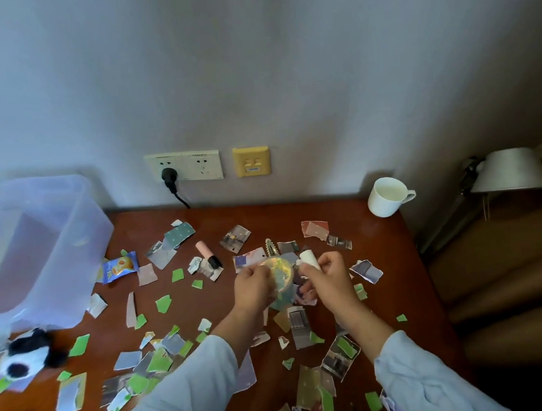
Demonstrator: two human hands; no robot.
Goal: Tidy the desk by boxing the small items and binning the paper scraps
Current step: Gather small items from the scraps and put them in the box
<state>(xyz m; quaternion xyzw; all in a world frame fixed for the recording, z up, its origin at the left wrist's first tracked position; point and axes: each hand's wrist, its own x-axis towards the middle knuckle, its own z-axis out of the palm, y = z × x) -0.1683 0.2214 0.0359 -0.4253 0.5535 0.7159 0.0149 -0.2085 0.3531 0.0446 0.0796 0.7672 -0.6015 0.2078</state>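
Head view. My left hand (253,288) has its fingers curled and pinches the near-left edge of a round, iridescent, shiny disc-shaped item (280,273), held above the reddish-brown wooden desk (385,246). My right hand (328,278), just to the right of it, is closed round a small white cylindrical tube (309,257), one end of which sticks out above the fingers. Whether the two hands touch, I cannot tell.

Torn paper scraps (163,303), green and printed, lie on the desk all round both hands. A patterned hair clip (271,246) lies just beyond the disc. Beyond and left of my left hand lies a pink tube with a black cap (208,254). Further left is a blue snack packet (119,266), beside the translucent plastic storage box (66,262) at the far left. A black-and-white plush toy (27,358) lies nearer me than the box, well left of my left sleeve. A white ceramic mug (388,196) stands well beyond and right of my right hand.
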